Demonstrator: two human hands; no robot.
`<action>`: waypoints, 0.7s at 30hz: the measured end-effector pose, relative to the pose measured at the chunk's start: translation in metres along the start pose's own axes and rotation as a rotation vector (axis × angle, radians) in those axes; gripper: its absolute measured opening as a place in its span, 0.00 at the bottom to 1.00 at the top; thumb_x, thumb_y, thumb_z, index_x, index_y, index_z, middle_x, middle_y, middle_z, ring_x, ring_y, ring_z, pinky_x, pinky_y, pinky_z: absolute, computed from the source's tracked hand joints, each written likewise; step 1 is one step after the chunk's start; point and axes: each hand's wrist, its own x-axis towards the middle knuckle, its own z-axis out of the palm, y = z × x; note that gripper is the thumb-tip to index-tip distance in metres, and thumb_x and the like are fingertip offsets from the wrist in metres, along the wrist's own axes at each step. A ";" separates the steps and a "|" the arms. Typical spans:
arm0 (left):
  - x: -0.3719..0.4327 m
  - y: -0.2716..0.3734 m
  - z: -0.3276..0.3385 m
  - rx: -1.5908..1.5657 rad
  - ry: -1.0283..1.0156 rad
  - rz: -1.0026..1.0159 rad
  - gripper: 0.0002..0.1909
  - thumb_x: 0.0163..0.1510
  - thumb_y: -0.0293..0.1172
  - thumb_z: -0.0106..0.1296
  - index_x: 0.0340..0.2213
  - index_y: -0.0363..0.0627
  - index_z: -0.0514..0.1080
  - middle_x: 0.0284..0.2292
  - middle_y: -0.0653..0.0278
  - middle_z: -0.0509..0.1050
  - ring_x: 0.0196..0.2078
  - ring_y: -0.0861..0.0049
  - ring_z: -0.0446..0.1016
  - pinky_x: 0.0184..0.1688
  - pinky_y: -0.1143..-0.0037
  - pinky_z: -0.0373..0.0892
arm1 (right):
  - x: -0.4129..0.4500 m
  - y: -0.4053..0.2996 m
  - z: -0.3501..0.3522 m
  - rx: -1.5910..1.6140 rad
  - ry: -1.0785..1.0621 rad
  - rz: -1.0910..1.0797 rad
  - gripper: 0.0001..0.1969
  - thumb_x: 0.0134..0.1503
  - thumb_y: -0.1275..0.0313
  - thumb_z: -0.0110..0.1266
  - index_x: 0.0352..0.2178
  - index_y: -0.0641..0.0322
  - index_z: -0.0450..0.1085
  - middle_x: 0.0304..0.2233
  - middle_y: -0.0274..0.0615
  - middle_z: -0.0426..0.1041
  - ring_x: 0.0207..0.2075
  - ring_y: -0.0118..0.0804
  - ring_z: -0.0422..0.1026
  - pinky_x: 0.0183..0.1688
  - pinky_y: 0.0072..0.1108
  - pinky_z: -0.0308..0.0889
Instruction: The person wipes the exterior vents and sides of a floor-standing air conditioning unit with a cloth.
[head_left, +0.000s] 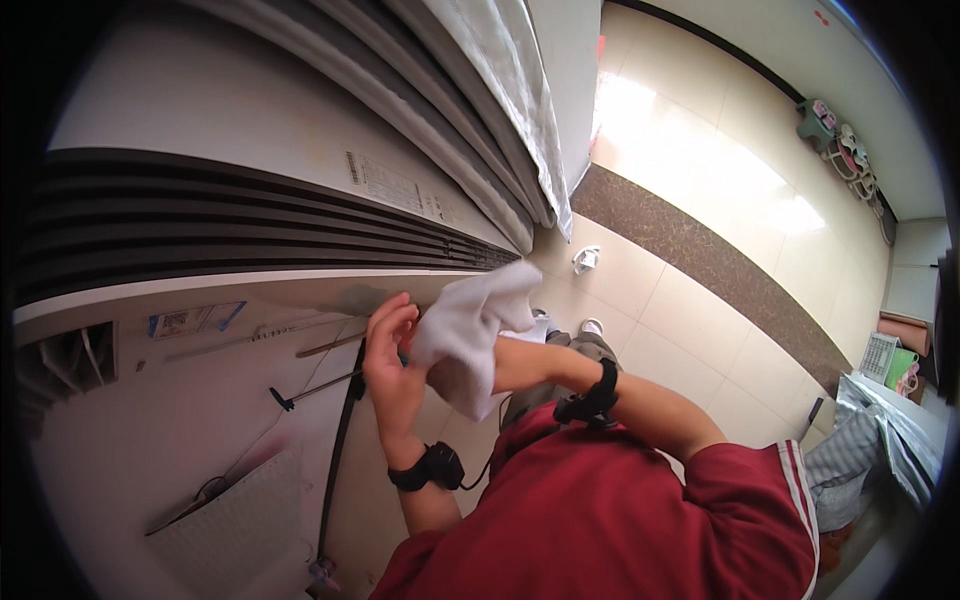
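A pale grey knit cloth (480, 322) hangs crumpled in mid-air, in front of a large white appliance with dark louvres (247, 217). My right forearm runs into the cloth, which wraps the hand and hides its fingers. Close against the cloth's left side is my left hand (394, 352), raised with its fingers bent. Something small and reddish shows between that hand and the cloth, too hidden to name. Black straps with small devices sit on both wrists. A printed label (390, 184) is stuck on the appliance's white panel.
Silvery grey folded covers (480, 127) drape over the appliance. A pale wall with thin rods (322, 390) and a vent stands at left. A small white object (586, 259) lies on the tiled floor (720, 315). Footwear and a small stool (816, 126) stand far right.
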 end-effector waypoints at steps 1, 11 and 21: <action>0.003 0.001 -0.003 0.154 -0.037 0.006 0.20 0.49 0.19 0.58 0.46 0.37 0.70 0.54 0.56 0.67 0.51 0.72 0.69 0.54 0.74 0.64 | -0.001 0.001 -0.005 0.038 -0.031 0.093 0.29 0.48 0.68 0.62 0.53 0.61 0.66 0.48 0.44 0.72 0.48 0.37 0.71 0.52 0.28 0.64; -0.002 -0.018 -0.006 0.154 0.047 -0.086 0.16 0.52 0.20 0.55 0.44 0.37 0.71 0.44 0.61 0.72 0.43 0.75 0.72 0.47 0.77 0.68 | 0.009 -0.018 -0.099 -0.112 0.158 0.321 0.19 0.61 0.67 0.49 0.52 0.65 0.67 0.53 0.46 0.67 0.54 0.37 0.65 0.58 0.29 0.60; -0.068 -0.004 -0.003 0.285 0.523 -0.311 0.12 0.54 0.20 0.53 0.42 0.36 0.71 0.39 0.58 0.75 0.38 0.72 0.75 0.45 0.75 0.69 | 0.149 -0.058 -0.127 0.383 0.105 -0.011 0.22 0.56 0.72 0.54 0.53 0.66 0.65 0.51 0.44 0.67 0.53 0.37 0.67 0.54 0.25 0.64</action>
